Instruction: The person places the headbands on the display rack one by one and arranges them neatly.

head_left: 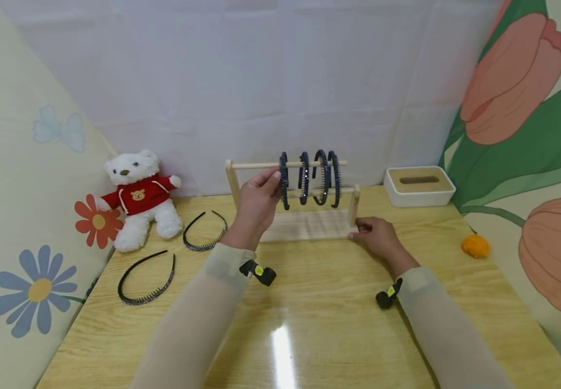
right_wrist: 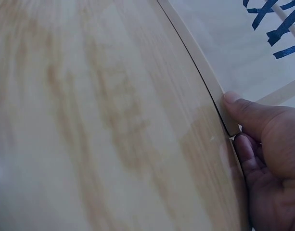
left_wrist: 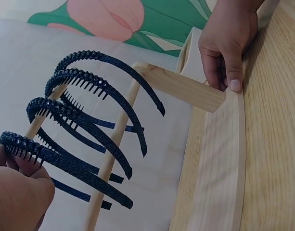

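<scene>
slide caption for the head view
Left grip pinches a toothed headband on a wooden rack; right grip holds its base.

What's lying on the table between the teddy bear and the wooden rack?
In the head view, one dark, toothed headband lies on the table between the teddy bear and the rack.

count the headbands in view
6 headbands: four in a row on the wooden rack, the leftmost gripped by the left hand; two on the table left of the rack, one farther back.
</scene>
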### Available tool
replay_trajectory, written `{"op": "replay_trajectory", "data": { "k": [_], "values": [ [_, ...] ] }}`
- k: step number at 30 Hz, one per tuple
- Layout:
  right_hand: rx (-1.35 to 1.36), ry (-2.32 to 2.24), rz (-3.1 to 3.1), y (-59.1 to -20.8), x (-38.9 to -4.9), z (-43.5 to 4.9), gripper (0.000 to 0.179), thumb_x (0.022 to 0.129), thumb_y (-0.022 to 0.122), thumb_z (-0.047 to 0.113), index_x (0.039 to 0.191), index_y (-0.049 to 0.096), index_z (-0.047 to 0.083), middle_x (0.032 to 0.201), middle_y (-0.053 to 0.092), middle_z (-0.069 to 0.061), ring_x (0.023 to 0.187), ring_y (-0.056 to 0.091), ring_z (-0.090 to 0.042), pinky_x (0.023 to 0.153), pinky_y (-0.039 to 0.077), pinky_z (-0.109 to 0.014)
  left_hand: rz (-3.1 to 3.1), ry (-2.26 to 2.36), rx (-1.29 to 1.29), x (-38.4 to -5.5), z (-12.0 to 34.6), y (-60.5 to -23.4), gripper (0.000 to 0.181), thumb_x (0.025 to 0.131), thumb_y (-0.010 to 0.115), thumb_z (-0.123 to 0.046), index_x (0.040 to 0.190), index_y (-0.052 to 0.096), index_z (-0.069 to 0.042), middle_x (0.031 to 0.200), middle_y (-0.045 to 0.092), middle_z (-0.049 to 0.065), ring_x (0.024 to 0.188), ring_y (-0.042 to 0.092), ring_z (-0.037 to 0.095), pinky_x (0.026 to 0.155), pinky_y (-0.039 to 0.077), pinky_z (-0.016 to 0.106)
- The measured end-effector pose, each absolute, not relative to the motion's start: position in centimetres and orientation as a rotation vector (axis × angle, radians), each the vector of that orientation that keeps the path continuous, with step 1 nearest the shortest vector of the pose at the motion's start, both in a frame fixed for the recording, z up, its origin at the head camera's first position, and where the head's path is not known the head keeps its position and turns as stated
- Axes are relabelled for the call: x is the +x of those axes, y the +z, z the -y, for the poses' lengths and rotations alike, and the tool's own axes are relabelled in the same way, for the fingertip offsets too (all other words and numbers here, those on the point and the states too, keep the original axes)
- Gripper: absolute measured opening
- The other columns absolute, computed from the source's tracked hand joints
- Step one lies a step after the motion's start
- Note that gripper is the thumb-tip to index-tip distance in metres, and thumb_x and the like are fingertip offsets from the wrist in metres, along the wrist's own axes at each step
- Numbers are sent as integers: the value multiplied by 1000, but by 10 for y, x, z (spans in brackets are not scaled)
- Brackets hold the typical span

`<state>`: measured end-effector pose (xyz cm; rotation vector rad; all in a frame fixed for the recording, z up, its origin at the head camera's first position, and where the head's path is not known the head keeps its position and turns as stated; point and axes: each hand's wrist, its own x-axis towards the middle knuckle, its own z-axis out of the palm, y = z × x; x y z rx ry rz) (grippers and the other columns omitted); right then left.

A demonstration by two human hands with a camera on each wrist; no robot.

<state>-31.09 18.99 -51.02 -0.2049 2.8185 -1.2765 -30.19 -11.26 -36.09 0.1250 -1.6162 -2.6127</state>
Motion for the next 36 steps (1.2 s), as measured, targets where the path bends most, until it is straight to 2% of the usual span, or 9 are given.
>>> {"op": "replay_trajectory", "data": {
  "k": [8,14,21,28,36],
  "values": [
    [-209,-1273,-2835,-512,-311,-189,54,98,84,28,142,69,0,130,74,-22,120,71,-36,107,58,-51,1563,-2650,133,-305,111,-364,20,109,66,-4,100,80,-13,97,76,1,88,67,12,81,58,22],
    [-214,-1282,-2830,-512,-310,-189,54,98,84,27,142,69,-1,130,74,-22,121,71,-37,108,57,-52,1582,-2638,145,-306,109,-365,16,109,66,-5,107,80,-11,104,76,3,93,69,13,85,60,23],
    [-210,-1283,-2818,-512,-312,-190,55,98,84,28,143,68,0,131,73,-22,121,70,-37,108,57,-51,1585,-2625,148,-307,109,-366,14,108,66,-4,115,79,-5,99,77,0,90,71,11,87,60,25],
    [-207,-1277,-2809,-511,-311,-190,56,99,84,28,144,68,0,132,73,-23,122,70,-37,108,58,-51,1604,-2626,142,-306,109,-366,14,109,65,-5,116,77,-4,100,75,1,89,69,11,84,59,24],
    [-213,-1281,-2835,-511,-310,-190,54,98,84,26,142,69,-1,130,74,-23,121,71,-37,107,58,-51,1594,-2640,131,-306,111,-367,13,109,66,-8,111,79,-8,100,76,0,90,69,11,81,58,24]
  ]
}}
